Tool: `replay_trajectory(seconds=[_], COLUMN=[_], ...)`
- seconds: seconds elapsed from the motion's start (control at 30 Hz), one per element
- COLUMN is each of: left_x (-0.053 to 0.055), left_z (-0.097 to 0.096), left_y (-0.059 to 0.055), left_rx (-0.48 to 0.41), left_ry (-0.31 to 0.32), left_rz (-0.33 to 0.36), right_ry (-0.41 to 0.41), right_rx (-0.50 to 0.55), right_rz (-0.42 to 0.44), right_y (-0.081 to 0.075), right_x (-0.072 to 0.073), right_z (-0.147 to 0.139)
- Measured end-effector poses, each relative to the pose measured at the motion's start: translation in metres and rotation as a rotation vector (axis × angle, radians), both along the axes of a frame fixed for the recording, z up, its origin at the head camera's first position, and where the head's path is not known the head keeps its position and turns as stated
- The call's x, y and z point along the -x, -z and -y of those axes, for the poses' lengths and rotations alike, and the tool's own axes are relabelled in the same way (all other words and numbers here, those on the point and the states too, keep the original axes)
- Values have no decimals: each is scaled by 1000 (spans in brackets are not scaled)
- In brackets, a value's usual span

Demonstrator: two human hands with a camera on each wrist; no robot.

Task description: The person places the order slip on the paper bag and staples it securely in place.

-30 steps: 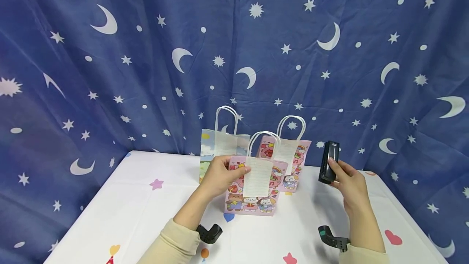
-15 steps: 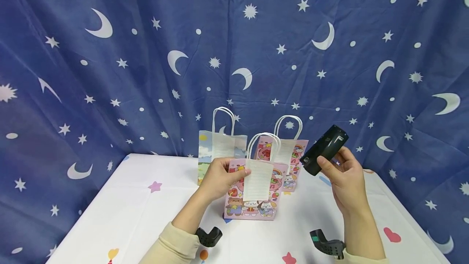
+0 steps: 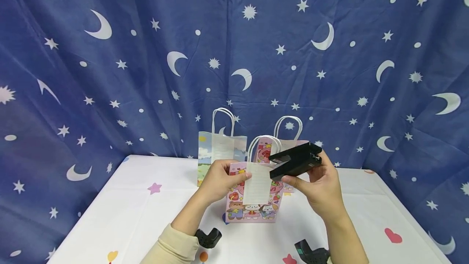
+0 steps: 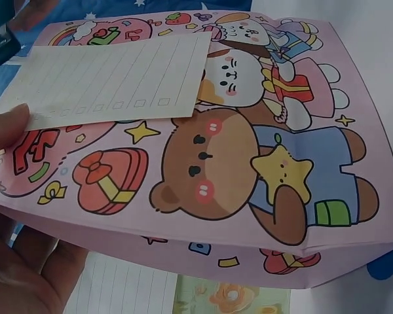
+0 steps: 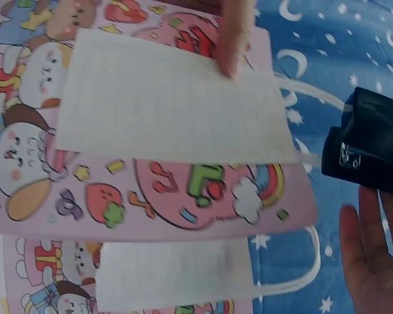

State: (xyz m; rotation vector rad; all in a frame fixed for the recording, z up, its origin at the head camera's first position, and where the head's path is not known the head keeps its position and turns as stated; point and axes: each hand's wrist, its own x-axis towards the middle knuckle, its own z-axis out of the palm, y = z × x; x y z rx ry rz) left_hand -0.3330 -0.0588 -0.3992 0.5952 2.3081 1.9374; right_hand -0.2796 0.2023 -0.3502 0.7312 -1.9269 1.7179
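A pink cartoon paper bag (image 3: 236, 199) with white handles stands in front, a lined paper slip (image 3: 256, 190) against its upper face. My left hand (image 3: 221, 180) pinches the bag's top left edge together with the slip, thumb on the slip and fingers behind. In the left wrist view, the thumb (image 4: 10, 127) presses the slip's edge above the bear drawing. My right hand (image 3: 318, 182) grips a black stapler (image 3: 296, 160), its jaws apart and pointing left, close to the bag's top right edge. The right wrist view shows the stapler (image 5: 370, 144) beside the handle.
Behind stand a second pink bag (image 3: 263, 150) and a blue-sky bag (image 3: 205, 150), both with slips and white handles. A starry blue curtain (image 3: 146, 93) hangs behind the white patterned table (image 3: 146, 215).
My right hand has swung the stapler leftward from the right side to the front bag's top, turning it so its open jaws face left. My left hand keeps its hold on the bag and slip.
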Motion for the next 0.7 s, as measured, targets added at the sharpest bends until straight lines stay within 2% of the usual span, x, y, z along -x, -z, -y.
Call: replay_trajectory(seconds=[0.13,0.47,0.63,0.7], left_x=[0,0,0,0], left_z=[0,-2,-2,-2], left_y=[1,3,2,2], left_rx=[4,14,14,9], left_ry=[-4,-1,6,18], left_rz=[-23,-27,-28,-26], right_ry=[74,219,331,346], right_rx=[-65,-214,-279,-283], right_rz=[-53,-155,-168,-154], right_y=[5,16,18,19], right_x=[1,2,4,5], right_z=[11,32,33,33])
